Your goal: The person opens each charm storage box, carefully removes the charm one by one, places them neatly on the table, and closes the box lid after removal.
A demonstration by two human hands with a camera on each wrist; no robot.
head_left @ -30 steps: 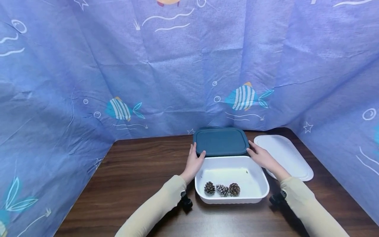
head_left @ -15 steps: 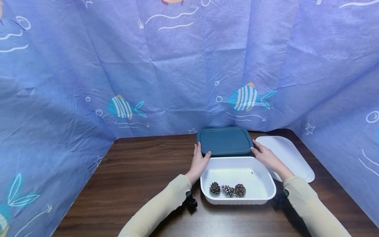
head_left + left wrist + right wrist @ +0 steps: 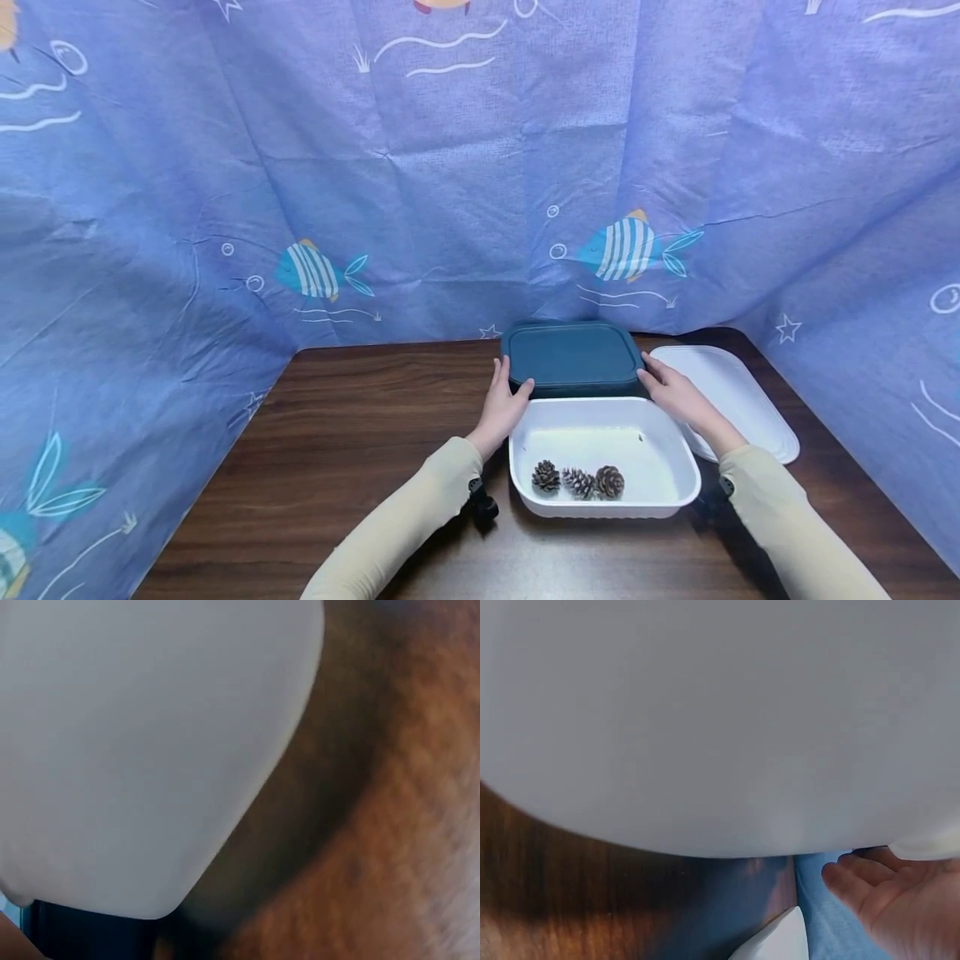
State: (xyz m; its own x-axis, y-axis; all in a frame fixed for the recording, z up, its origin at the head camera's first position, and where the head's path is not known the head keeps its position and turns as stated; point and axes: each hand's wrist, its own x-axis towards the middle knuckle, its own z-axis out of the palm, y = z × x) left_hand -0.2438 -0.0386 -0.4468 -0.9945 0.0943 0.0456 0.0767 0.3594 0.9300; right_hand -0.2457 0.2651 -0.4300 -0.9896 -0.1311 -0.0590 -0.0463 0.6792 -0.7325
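Note:
In the head view, a dark teal rectangular piece with rounded corners and a flat grooved top lies at the back of the table. My left hand touches its left front corner, fingers along the side and thumb at the front. At its right edge, the fairly straight fingers of my right hand rest. Directly in front, between my wrists, stands an uncovered white box with a pine cone and two more inside. Its outer wall fills much of the left wrist view, hiding most of that hand.
A white lid lies flat to the right, partly behind my right hand and the box. The brown wooden table extends to the left. A blue fish-patterned cloth hangs behind and at both sides.
The teal piece and the white box have slid slightly right, with both hands staying beside them. The head view has also shifted a little. Between the last two frames almost nothing moves.

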